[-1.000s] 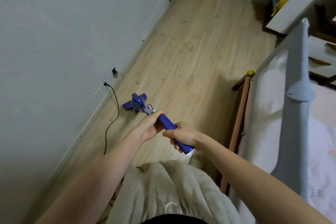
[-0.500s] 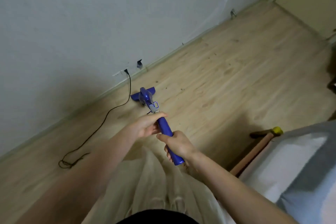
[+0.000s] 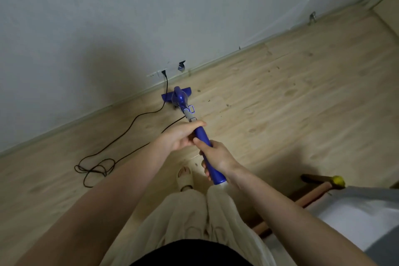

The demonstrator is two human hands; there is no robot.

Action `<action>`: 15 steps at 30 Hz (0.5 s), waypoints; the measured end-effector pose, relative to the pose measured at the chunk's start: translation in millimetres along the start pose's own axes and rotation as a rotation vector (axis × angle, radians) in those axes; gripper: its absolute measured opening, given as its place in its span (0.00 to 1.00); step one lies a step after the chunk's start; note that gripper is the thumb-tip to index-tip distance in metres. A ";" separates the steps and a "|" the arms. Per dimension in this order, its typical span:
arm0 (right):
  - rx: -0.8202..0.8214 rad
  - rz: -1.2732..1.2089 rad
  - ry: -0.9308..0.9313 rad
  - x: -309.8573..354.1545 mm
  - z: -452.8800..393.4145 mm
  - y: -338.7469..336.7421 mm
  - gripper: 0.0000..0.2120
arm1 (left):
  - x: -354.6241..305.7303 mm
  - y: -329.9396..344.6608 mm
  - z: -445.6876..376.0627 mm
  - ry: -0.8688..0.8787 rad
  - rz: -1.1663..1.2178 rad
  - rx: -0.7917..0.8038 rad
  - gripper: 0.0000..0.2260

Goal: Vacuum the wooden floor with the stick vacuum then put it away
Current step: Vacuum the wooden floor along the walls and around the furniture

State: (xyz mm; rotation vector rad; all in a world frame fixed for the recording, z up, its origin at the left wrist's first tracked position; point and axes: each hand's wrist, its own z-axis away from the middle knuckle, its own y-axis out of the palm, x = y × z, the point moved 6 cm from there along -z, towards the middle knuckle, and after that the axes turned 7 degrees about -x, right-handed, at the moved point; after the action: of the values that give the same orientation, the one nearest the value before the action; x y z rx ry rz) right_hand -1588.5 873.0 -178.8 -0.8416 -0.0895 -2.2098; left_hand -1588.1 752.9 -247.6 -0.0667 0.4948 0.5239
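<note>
A blue stick vacuum [image 3: 182,100] leans from my hands down to the wooden floor [image 3: 291,103]. Its flat head [image 3: 166,97] lies on the boards right by the skirting of the white wall. My left hand [image 3: 181,135] grips the upper part of the blue handle [image 3: 201,134], fingers curled over it. Lower on the same handle, my right hand [image 3: 217,156] wraps round it near the end. A black power cord [image 3: 129,124] runs from the vacuum to a plug [image 3: 164,73] in the wall socket.
The cord loops in a loose coil [image 3: 95,167] on the floor to my left. A bed with a wooden rail [image 3: 311,195] and grey-white bedding [image 3: 362,211] stands at the right. Small dark crumbs [image 3: 274,69] dot the boards. My slippered foot [image 3: 184,176] is below the handle.
The view has swung left toward the wall, so the bed and far doorway slid out to the right. The vacuum head sits closer to the socket. Both hands keep their hold.
</note>
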 end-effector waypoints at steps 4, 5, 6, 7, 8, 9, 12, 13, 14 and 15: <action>0.029 0.063 0.010 16.8 -23.3 -2.3 0.20 | -20.1 -4.1 -20.4 0.034 -0.025 -0.036 0.07; 0.038 0.084 0.011 24.0 -27.7 -5.3 0.20 | -26.7 -3.5 -23.3 0.040 -0.007 -0.034 0.06; 0.044 0.105 0.009 31.9 -32.1 -9.8 0.21 | -34.6 -1.6 -24.5 0.045 0.018 -0.028 0.05; 0.045 0.126 0.006 40.0 -36.6 -15.7 0.21 | -43.1 1.0 -25.4 0.049 0.041 -0.021 0.05; 0.043 0.147 0.002 47.5 -41.0 -22.4 0.21 | -51.6 4.4 -25.8 0.052 0.066 -0.015 0.05; 0.041 0.169 0.001 53.6 -45.2 -29.8 0.21 | -58.5 7.7 -27.2 0.056 0.092 -0.014 0.05; 0.039 0.237 0.007 62.0 -54.3 -55.0 0.21 | -70.5 25.6 -29.3 0.070 0.180 -0.013 0.07; 0.036 0.255 0.010 61.6 -56.2 -64.7 0.21 | -71.3 34.5 -30.0 0.071 0.205 -0.004 0.06; 0.033 0.269 0.013 59.7 -57.9 -74.3 0.21 | -71.4 44.2 -29.7 0.071 0.223 0.003 0.05; 0.029 0.277 0.017 56.6 -59.0 -83.3 0.21 | -70.9 53.3 -29.8 0.075 0.229 0.003 0.05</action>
State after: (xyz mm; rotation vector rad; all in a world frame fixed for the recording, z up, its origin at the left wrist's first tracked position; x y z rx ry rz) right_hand -1705.0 878.4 -175.4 -0.7698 0.0036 -1.9505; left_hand -1680.7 760.7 -237.3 -0.0266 0.5799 0.7473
